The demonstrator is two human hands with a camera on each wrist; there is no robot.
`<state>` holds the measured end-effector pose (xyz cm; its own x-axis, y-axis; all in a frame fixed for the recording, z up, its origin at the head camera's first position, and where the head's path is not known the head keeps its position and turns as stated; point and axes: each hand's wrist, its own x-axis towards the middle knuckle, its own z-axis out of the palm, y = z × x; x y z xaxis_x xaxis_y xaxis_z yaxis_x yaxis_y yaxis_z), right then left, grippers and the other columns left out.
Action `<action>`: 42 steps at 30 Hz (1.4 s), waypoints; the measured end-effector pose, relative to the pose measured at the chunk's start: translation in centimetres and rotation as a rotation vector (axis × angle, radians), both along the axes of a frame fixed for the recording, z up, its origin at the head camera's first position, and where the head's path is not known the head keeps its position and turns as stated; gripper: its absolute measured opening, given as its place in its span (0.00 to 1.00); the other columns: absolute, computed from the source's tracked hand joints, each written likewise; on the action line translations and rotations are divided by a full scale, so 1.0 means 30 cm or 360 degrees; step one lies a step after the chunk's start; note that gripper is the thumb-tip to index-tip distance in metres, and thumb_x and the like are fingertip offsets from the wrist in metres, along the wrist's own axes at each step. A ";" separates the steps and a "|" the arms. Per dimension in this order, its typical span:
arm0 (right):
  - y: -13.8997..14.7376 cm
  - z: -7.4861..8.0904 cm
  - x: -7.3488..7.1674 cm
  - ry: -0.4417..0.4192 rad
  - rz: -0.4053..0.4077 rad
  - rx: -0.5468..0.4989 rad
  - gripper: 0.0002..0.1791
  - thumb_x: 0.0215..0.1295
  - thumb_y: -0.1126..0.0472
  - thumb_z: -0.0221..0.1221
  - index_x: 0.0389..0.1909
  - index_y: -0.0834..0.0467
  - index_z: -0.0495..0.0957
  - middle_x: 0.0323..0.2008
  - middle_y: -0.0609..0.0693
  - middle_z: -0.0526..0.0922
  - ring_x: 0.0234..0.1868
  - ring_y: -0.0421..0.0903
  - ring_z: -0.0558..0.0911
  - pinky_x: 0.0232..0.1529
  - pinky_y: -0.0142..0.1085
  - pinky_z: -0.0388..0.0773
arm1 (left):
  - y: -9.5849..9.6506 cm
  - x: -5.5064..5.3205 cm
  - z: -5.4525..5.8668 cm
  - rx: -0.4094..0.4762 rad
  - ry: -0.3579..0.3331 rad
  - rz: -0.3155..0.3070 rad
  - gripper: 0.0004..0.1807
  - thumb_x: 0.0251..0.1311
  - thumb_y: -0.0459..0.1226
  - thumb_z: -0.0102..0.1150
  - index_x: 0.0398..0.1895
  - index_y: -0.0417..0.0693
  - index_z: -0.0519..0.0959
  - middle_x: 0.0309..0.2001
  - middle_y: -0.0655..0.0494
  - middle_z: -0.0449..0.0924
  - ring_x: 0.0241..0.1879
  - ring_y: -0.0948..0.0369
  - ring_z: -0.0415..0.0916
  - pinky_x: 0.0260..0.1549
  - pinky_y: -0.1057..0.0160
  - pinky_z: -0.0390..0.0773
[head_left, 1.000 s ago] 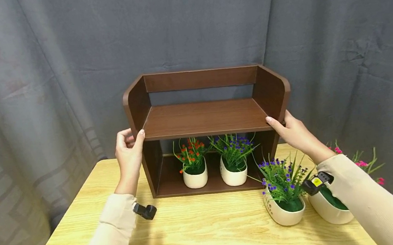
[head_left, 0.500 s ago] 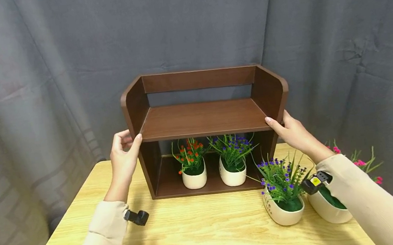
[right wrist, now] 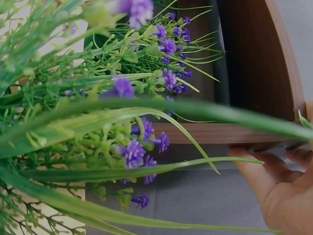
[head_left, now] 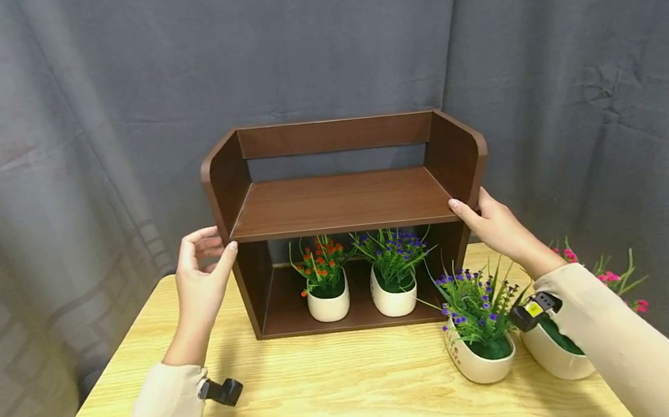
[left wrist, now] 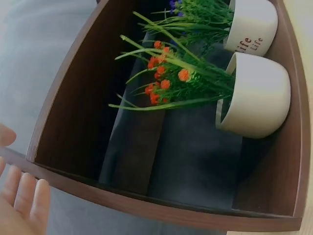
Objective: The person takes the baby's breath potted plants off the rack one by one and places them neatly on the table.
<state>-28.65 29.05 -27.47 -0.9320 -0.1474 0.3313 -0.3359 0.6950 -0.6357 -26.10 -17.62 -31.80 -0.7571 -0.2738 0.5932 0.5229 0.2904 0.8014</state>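
A dark brown two-tier shelf (head_left: 340, 201) stands on the table. At its left side my left hand (head_left: 199, 286) has relaxed fingers, the thumb tip close to the front edge; whether it still touches cannot be told. In the left wrist view its fingers (left wrist: 25, 193) lie beside the side panel. My right hand (head_left: 500, 227) grips the right side panel, thumb on the middle board and fingers round the outside. On the lower tier sit a white pot with orange flowers (head_left: 330, 305) and a white pot with purple flowers (head_left: 394, 298).
In front of the shelf's right end stands another purple-flowered pot (head_left: 482, 360). Beside it a pink-flowered pot (head_left: 556, 355) is partly hidden by my right forearm. Purple flowers (right wrist: 134, 152) fill much of the right wrist view. A grey curtain (head_left: 322, 45) hangs behind the table (head_left: 330, 388).
My left hand has loosened and drawn slightly left and down, its thumb slipping off the shelf's board. The right hand keeps its grip. The whole scene shifts slightly left in the head view.
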 end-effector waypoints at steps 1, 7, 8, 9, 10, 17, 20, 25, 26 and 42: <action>-0.001 0.000 0.000 0.0002 -0.0001 0.0003 0.40 0.78 0.40 0.44 0.78 0.62 0.47 0.69 0.72 0.62 0.69 0.70 0.63 0.62 0.65 0.62 | 0.008 0.015 0.008 -0.0015 0.0008 -0.0011 0.23 0.64 0.35 0.66 0.61 0.43 0.72 0.49 0.50 0.76 0.45 0.64 0.74 0.42 0.66 0.72; -0.001 -0.001 0.007 0.0006 0.0005 -0.0008 0.41 0.78 0.40 0.44 0.78 0.61 0.45 0.70 0.72 0.60 0.68 0.70 0.64 0.62 0.65 0.62 | 0.045 0.054 0.025 -0.0166 0.0000 -0.0202 0.23 0.64 0.31 0.65 0.61 0.40 0.73 0.50 0.46 0.77 0.44 0.66 0.76 0.41 0.68 0.73; -0.001 -0.001 0.007 0.0011 0.0006 -0.0009 0.40 0.78 0.40 0.43 0.78 0.61 0.45 0.70 0.72 0.60 0.68 0.70 0.64 0.62 0.65 0.62 | 0.046 0.046 0.015 -0.0180 -0.0001 -0.0256 0.23 0.64 0.31 0.65 0.62 0.42 0.73 0.50 0.47 0.77 0.45 0.64 0.76 0.42 0.68 0.73; -0.001 -0.002 0.007 0.0017 0.0008 -0.0009 0.40 0.78 0.41 0.43 0.78 0.61 0.45 0.70 0.72 0.60 0.68 0.71 0.64 0.61 0.65 0.62 | 0.048 0.039 0.004 -0.0201 -0.0002 -0.0304 0.24 0.64 0.31 0.66 0.62 0.43 0.74 0.51 0.48 0.77 0.46 0.62 0.76 0.43 0.67 0.74; -0.001 -0.002 0.007 0.0021 0.0008 -0.0007 0.40 0.79 0.41 0.43 0.78 0.61 0.45 0.70 0.72 0.60 0.68 0.71 0.64 0.62 0.65 0.62 | 0.049 0.028 -0.011 -0.0218 0.0005 -0.0359 0.24 0.63 0.32 0.66 0.62 0.45 0.74 0.52 0.49 0.76 0.48 0.59 0.77 0.44 0.68 0.75; -0.005 -0.006 0.001 0.0045 0.0012 -0.0003 0.40 0.79 0.41 0.44 0.78 0.61 0.46 0.70 0.72 0.60 0.69 0.70 0.62 0.63 0.65 0.60 | 0.111 0.043 -0.033 -0.0391 -0.0014 -0.0684 0.28 0.63 0.32 0.66 0.66 0.47 0.71 0.56 0.48 0.76 0.57 0.52 0.74 0.55 0.56 0.74; -0.007 -0.007 0.001 0.0056 0.0007 -0.0011 0.39 0.79 0.42 0.44 0.78 0.61 0.47 0.70 0.72 0.61 0.70 0.70 0.61 0.63 0.65 0.59 | 0.143 0.050 -0.039 -0.0492 -0.0015 -0.0740 0.31 0.61 0.34 0.69 0.68 0.52 0.71 0.60 0.53 0.76 0.61 0.57 0.72 0.60 0.49 0.70; -0.007 -0.008 0.002 0.0055 0.0003 -0.0027 0.39 0.79 0.42 0.43 0.78 0.62 0.47 0.69 0.72 0.62 0.69 0.70 0.63 0.63 0.64 0.60 | 0.193 0.059 -0.054 -0.0650 -0.0013 -0.0847 0.36 0.60 0.37 0.71 0.71 0.56 0.68 0.67 0.55 0.71 0.67 0.60 0.66 0.64 0.49 0.66; -0.007 -0.009 0.002 0.0056 0.0006 -0.0027 0.39 0.79 0.42 0.43 0.78 0.62 0.47 0.69 0.72 0.62 0.69 0.70 0.63 0.63 0.64 0.60 | 0.202 0.059 -0.057 -0.0674 -0.0018 -0.0877 0.37 0.60 0.37 0.71 0.72 0.56 0.67 0.68 0.55 0.69 0.68 0.60 0.65 0.64 0.50 0.66; -0.006 -0.012 0.004 0.0077 0.0028 -0.0041 0.39 0.79 0.43 0.43 0.79 0.60 0.44 0.72 0.71 0.58 0.71 0.70 0.59 0.64 0.66 0.57 | 0.352 0.067 -0.095 -0.0803 -0.0137 -0.1163 0.43 0.60 0.42 0.71 0.76 0.58 0.60 0.72 0.60 0.61 0.72 0.62 0.57 0.68 0.54 0.61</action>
<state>-28.51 28.86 -27.82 -0.9120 -0.1544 0.3800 -0.3788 0.6725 -0.6358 -24.07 -7.05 -34.64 -0.6879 0.5730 0.4456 0.6596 0.2371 0.7133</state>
